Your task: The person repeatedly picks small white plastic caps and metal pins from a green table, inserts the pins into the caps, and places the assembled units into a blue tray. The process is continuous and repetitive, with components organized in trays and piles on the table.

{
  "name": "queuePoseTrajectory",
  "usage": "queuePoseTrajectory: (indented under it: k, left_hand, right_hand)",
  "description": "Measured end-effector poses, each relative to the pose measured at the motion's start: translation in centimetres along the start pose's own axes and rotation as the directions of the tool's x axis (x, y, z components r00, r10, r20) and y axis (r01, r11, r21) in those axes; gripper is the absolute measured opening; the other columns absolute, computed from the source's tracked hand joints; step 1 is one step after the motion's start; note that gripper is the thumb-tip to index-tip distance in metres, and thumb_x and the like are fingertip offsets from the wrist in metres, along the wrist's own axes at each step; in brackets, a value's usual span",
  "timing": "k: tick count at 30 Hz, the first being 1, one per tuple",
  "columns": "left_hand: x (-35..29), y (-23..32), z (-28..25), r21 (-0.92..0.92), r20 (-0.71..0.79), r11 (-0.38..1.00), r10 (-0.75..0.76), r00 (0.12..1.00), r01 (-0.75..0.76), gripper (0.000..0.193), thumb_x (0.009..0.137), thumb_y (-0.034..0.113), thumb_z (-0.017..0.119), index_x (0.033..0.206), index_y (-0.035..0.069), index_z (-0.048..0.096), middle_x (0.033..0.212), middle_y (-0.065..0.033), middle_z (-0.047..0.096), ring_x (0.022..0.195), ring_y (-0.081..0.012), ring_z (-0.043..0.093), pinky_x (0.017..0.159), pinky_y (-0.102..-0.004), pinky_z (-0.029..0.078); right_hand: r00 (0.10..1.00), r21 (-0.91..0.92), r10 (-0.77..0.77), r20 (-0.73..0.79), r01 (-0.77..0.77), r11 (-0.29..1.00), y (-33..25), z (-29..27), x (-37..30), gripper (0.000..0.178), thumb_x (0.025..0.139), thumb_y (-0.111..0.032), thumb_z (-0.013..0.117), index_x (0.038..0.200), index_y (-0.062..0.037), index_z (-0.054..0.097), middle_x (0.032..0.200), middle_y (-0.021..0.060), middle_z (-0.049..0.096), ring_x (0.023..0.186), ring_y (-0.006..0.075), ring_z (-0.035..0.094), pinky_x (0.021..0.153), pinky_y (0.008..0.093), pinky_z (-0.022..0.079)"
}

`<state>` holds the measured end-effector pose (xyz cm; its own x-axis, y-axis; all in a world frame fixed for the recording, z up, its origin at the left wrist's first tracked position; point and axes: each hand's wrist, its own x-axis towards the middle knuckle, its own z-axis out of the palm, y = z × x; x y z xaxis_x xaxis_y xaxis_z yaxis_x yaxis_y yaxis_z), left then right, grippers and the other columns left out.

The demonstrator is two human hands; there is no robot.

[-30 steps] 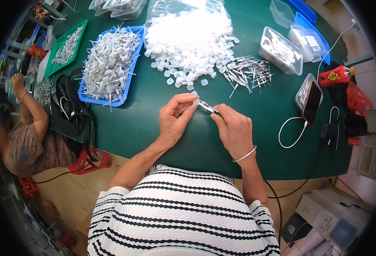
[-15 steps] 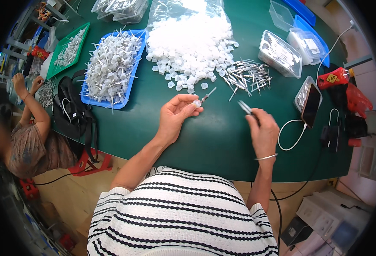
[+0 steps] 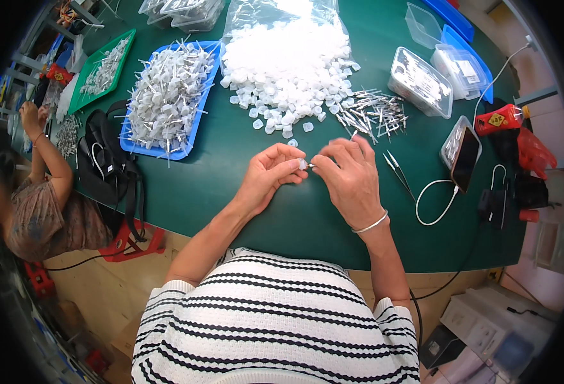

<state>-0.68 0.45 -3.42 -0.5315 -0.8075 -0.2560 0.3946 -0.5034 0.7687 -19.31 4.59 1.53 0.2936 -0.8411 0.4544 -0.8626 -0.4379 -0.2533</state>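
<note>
My left hand [image 3: 266, 178] pinches a small translucent white plastic cap [image 3: 303, 164] between thumb and forefinger. The fingertips of my right hand [image 3: 352, 185] close on a thin metal pin [image 3: 312, 166] that meets the cap; most of the pin is hidden by the fingers. Tweezers [image 3: 398, 173] lie on the green table to the right of my right hand. Beyond my hands a large heap of white caps [image 3: 288, 77] spills from a clear plastic bag, with a pile of thin metal pins [image 3: 375, 114] to its right.
A blue tray [image 3: 190, 137] of capped pins stands at the left, near a black bag [image 3: 106, 166] and a green tray [image 3: 114, 83]. On the right are a clear tub [image 3: 421, 83], a phone [image 3: 466, 160] and its white cable [image 3: 432, 222]. Another person [image 3: 45, 198] works at far left.
The tweezers have left my right hand and now lie on the table. My right hand has moved left to the pin at the cap in my left hand.
</note>
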Motion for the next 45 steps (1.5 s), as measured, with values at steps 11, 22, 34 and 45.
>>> queuePoseTrajectory:
  k: [11, 22, 34, 45]
  left_hand:
    - [0.0, -0.4, 0.0, 0.148, 0.005, 0.984, 0.095, 0.995, -0.095, 0.026, 0.087, 0.006, 0.066, 0.111, -0.002, 0.062, 0.101, -0.0115, 0.069, 0.092, -0.0155, 0.065, 0.08, -0.0254, 0.051]
    - [-0.1, -0.4, 0.2, 0.144, -0.013, 0.984, 0.107, 0.994, -0.104, 0.025, 0.086, 0.003, 0.066, 0.11, -0.003, 0.062, 0.1, -0.0112, 0.069, 0.091, -0.015, 0.066, 0.08, -0.0251, 0.052]
    - [-0.4, -0.2, 2.1, 0.319, -0.01, 0.896, 0.328, 0.945, -0.308, 0.025, 0.084, -0.004, 0.066, 0.108, -0.003, 0.061, 0.103, -0.0078, 0.063, 0.092, -0.0123, 0.063, 0.081, -0.0235, 0.053]
    - [-0.3, 0.5, 2.4, 0.813, 0.228, 0.293, 0.636, 0.737, -0.504, 0.031, 0.074, -0.003, 0.073, 0.104, 0.003, 0.067, 0.099, -0.0089, 0.063, 0.08, -0.0125, 0.063, 0.068, -0.0238, 0.052]
  right_hand:
    - [0.998, 0.163, 0.057, -0.012, -0.054, 0.985, -0.1, 0.7, -0.3, 0.009, 0.079, -0.008, 0.066, 0.085, -0.0061, 0.059, 0.073, 0.0052, 0.054, 0.072, 0.0216, 0.054, 0.065, 0.0336, 0.041]
    - [0.997, 0.22, 0.079, 0.0, -0.077, 0.973, -0.2, 0.9, -0.3, 0.008, 0.08, -0.008, 0.065, 0.082, -0.0047, 0.058, 0.072, 0.0064, 0.054, 0.071, 0.0232, 0.053, 0.063, 0.0348, 0.044]
    - [0.937, 0.558, 0.337, 0.096, -0.331, 0.761, 0.0, 1.5, -1.1, 0.009, 0.079, -0.002, 0.067, 0.088, -0.0016, 0.065, 0.083, 0.0091, 0.064, 0.078, 0.0248, 0.059, 0.069, 0.0329, 0.047]
    - [0.867, 0.151, 0.476, -0.149, -0.456, 0.877, 2.6, -0.4, -3.4, 0.032, 0.079, -0.007, 0.07, 0.11, -0.0043, 0.063, 0.108, 0.0104, 0.063, 0.102, 0.0294, 0.056, 0.089, 0.039, 0.043]
